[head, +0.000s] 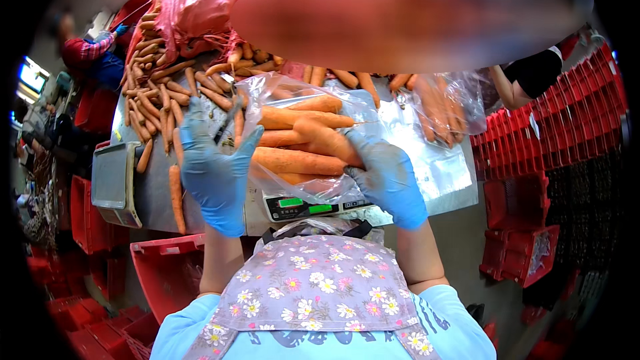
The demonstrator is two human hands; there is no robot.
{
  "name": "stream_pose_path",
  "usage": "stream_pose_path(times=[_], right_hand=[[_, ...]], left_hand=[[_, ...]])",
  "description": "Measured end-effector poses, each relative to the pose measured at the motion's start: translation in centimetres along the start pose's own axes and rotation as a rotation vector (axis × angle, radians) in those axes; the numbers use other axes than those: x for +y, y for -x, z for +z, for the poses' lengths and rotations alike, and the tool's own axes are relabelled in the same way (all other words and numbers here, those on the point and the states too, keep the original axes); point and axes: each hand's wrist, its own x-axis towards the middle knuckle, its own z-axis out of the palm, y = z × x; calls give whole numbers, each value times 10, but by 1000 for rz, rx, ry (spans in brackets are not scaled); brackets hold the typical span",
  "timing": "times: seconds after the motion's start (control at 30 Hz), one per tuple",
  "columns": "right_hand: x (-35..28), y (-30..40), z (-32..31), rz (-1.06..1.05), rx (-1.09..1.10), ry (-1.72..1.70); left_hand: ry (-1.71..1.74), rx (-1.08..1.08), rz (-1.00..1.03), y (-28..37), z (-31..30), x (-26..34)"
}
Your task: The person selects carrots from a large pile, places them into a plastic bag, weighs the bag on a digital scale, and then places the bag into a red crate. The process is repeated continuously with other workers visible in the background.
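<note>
Several large carrots (300, 160) lie in an open clear plastic bag (320, 192) on a digital scale (295, 207) with lit green displays. My right hand (387, 177), in a blue glove, grips the thick end of one carrot (327, 140) that lies across the others at the bag. My left hand (215, 170), also gloved in blue, is raised beside the bag's left edge with fingers spread, holding nothing. Below its fingers are loose carrots on the metal table, one long carrot (176, 200) near the front edge.
A heap of carrots (150, 95) spreads at the left beside pink mesh sacks (205, 5). A second scale (112, 182) stands at the table's left edge. A bag of carrots (442, 110) lies right. Red crates (517, 200) flank the table. Other people work at left and right.
</note>
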Motion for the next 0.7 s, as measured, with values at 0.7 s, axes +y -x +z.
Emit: stream_pose_path(times=[0.7], right_hand=[[3,-38,45,-87,183,-46]], left_hand=[[270,-89,-346,24,-15,-82]])
